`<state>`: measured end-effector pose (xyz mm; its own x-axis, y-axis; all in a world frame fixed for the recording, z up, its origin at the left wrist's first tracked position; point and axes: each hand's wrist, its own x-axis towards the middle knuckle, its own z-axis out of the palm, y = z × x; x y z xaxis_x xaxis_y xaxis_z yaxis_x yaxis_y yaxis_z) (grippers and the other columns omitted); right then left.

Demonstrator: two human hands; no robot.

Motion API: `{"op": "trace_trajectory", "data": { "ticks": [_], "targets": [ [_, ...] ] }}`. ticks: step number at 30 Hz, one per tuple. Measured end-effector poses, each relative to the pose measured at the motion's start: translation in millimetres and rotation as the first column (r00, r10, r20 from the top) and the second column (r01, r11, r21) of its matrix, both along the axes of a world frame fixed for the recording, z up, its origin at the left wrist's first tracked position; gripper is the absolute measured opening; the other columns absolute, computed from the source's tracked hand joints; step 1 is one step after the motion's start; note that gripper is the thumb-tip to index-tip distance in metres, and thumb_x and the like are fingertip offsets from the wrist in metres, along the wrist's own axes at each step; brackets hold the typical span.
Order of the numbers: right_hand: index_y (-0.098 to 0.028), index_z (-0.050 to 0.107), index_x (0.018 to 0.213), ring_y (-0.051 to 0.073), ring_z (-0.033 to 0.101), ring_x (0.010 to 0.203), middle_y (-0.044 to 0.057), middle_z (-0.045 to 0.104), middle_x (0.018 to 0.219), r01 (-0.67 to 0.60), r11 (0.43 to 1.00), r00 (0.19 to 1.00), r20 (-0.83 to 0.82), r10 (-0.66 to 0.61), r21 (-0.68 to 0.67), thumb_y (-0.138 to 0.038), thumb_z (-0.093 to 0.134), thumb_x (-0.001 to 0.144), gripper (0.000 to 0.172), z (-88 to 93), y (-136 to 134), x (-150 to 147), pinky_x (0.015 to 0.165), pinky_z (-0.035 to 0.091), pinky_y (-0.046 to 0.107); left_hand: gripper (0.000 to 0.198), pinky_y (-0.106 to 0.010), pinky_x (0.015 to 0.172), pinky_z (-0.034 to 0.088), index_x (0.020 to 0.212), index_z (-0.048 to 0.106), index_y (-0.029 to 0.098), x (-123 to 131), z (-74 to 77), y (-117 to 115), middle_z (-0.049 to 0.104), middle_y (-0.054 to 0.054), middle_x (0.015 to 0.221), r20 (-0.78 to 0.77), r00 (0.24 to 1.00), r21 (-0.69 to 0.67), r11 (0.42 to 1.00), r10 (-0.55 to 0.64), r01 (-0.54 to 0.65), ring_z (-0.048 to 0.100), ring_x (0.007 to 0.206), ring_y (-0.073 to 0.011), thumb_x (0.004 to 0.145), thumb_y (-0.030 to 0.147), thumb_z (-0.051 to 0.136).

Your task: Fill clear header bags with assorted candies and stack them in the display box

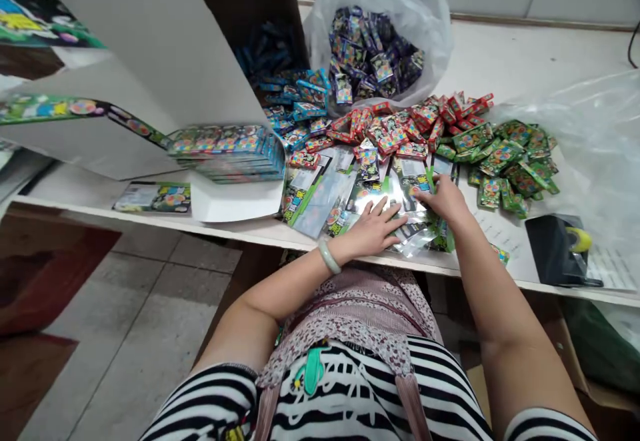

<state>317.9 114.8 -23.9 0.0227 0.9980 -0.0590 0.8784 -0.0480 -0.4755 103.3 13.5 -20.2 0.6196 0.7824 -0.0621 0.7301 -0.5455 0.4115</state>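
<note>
Well, on the head camera, the left hand (371,229) lies open, fingers spread on glossy silver foil-backed card packets (400,209), their print unreadable. The right hand (444,199) presses them, fingers slightly curled; any grip cannot be told. Beyond, a clear plastic bag (425,21) holds blue-and-purple foil packets (373,54), beside loose red packets (400,135) and green packets (510,161).

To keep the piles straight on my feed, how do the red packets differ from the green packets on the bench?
The red packets have red wrappers, while the green packets have green ones. The red packets lie nearer the plastic bag, reaching its base; the green packets lie farther right, nearer the tape dispenser. Both are small, loose printed packets heaped on the white bench.
</note>
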Motion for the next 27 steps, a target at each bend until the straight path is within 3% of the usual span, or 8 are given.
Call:
{"op": "trace_trajectory", "data": {
  "ticks": [3, 6, 10, 13, 16, 18, 22, 27],
  "targets": [
    [-0.018, 0.063, 0.093, 0.024, 0.062, 0.079, 0.006, 0.066, 0.081, 0.153, 0.987, 0.985, -0.074, -0.157, -0.046, -0.044, 0.073, 0.072, 0.036, 5.0, 0, 18, 0.078, 0.048, 0.038, 0.056, -0.066, 0.122, 0.017, 0.148, 0.047, 0.025, -7, -3.1, 3, 0.035, -0.011, 0.163, 0.111, 0.994, -0.037, 0.999, 0.025, -0.021, 0.018, 0.154, -0.0399, 0.096, 0.042, 0.059],
    [-0.02, 0.059, 0.074, 0.019, 0.057, 0.067, 0.001, 0.06, 0.067, 0.252, 0.965, 0.883, -0.391, -0.26, -0.073, -0.045, 0.075, 0.066, 0.03, 15.0, -18, 40, 0.071, 0.047, 0.035, 0.053, -0.059, 0.123, 0.024, 0.142, 0.052, 0.02, -17, -7.2, 4, 0.046, -0.015, 0.155, 0.373, 0.92, -0.055, 0.993, 0.118, -0.105, 0.034, 0.149, -0.0345, 0.095, 0.041, 0.06],
    [-0.022, 0.056, 0.078, 0.015, 0.056, 0.06, -0.002, 0.059, 0.065, 0.225, 0.967, 0.683, -0.687, -0.247, -0.123, -0.061, 0.074, 0.06, 0.046, 18.8, -70, 48, 0.061, 0.048, 0.03, 0.053, -0.048, 0.112, 0.043, 0.142, 0.05, 0.019, -16, -9.6, 5, 0.061, -0.016, 0.138, 0.695, 0.605, -0.343, 0.919, 0.387, -0.193, 0.057, 0.13, -0.0273, 0.095, 0.039, 0.06],
    [-0.022, 0.057, 0.085, 0.011, 0.053, 0.055, -0.004, 0.059, 0.066, 0.169, 0.98, 0.631, -0.751, -0.193, -0.11, -0.059, 0.076, 0.063, 0.047, 12.2, -112, 28, 0.053, 0.044, 0.025, 0.052, -0.039, 0.097, 0.054, 0.142, 0.048, 0.018, -2, -8.4, 3, 0.067, -0.014, 0.128, 0.714, 0.362, -0.622, 0.78, 0.599, -0.063, 0.065, 0.115, -0.0233, 0.094, 0.035, 0.06],
    [-0.022, 0.058, 0.088, 0.014, 0.057, 0.058, -0.002, 0.062, 0.07, 0.03, 0.999, 0.675, -0.737, -0.043, -0.03, -0.057, 0.073, 0.07, 0.042, 12.9, -144, 4, 0.052, 0.048, 0.027, 0.036, -0.032, 0.085, 0.056, 0.128, 0.058, 0.017, 5, -5.6, -3, 0.071, -0.008, 0.109, 0.693, 0.229, -0.686, 0.723, 0.684, -0.083, 0.068, 0.097, -0.0183, 0.094, 0.031, 0.057],
    [-0.022, 0.06, 0.094, 0.018, 0.064, 0.068, 0.003, 0.068, 0.079, 0.025, 0.987, 0.767, -0.636, 0.083, 0.159, -0.052, 0.068, 0.079, 0.035, 24.2, -155, -7, 0.062, 0.055, 0.033, 0.025, -0.031, 0.084, 0.055, 0.113, 0.064, 0.016, -1, -1.7, -11, 0.072, -0.005, 0.099, 0.702, 0.269, -0.644, 0.749, 0.659, -0.155, 0.067, 0.091, -0.0167, 0.092, 0.027, 0.058],
    [-0.023, 0.066, 0.107, 0.024, 0.068, 0.094, 0.01, 0.073, 0.099, -0.029, 0.814, 0.945, -0.249, 0.211, 0.58, -0.039, 0.058, 0.092, 0.024, 61.0, -155, -17, 0.089, 0.055, 0.045, 0.017, -0.033, 0.089, 0.053, 0.102, 0.068, 0.016, -21, 14.3, -36, 0.072, -0.005, 0.098, 0.692, 0.564, -0.424, 0.886, 0.451, -0.188, 0.067, 0.093, -0.0191, 0.09, 0.024, 0.059],
    [-0.021, 0.07, 0.091, 0.027, 0.067, 0.089, 0.011, 0.074, 0.092, -0.222, 0.865, 0.93, -0.17, 0.327, 0.451, -0.046, 0.063, 0.086, 0.027, 81.7, -137, -31, 0.084, 0.055, 0.046, 0.024, -0.037, 0.09, 0.052, 0.108, 0.066, 0.017, -42, 36.9, -63, 0.073, -0.009, 0.104, 0.562, 0.797, -0.131, 0.975, 0.221, -0.178, 0.068, 0.098, -0.0233, 0.097, 0.023, 0.046]
  ]
}}
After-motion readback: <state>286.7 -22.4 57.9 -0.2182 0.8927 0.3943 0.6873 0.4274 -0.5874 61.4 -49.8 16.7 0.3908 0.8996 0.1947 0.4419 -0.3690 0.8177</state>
